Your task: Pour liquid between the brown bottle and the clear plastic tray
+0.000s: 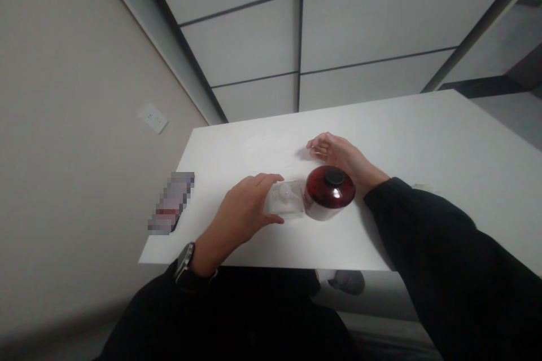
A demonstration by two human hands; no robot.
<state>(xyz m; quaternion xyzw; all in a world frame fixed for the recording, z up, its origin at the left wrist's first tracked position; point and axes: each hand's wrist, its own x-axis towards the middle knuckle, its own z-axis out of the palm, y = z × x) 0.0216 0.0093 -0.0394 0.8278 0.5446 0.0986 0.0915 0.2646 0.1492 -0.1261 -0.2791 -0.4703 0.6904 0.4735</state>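
A small clear box (pixel 286 201) stands on the white table, and my left hand (pixel 249 206) grips it from the left, thumb at the near side and fingers at the far side. What lies inside the box is too faint to name. Touching or almost touching its right side is a round container (pixel 324 211) with a dark red, glossy lid and a black knob on top. Beyond that container my right hand (pixel 334 152) rests on its edge on the table, fingers loosely curled and apart, holding nothing I can see.
The white table (pixel 423 141) reaches far to the right. A phone-like object, blurred out (pixel 171 203), lies at its left edge. A wall with a socket (pixel 154 118) rises on the left, and panelled sliding doors (pixel 254 51) stand behind the table.
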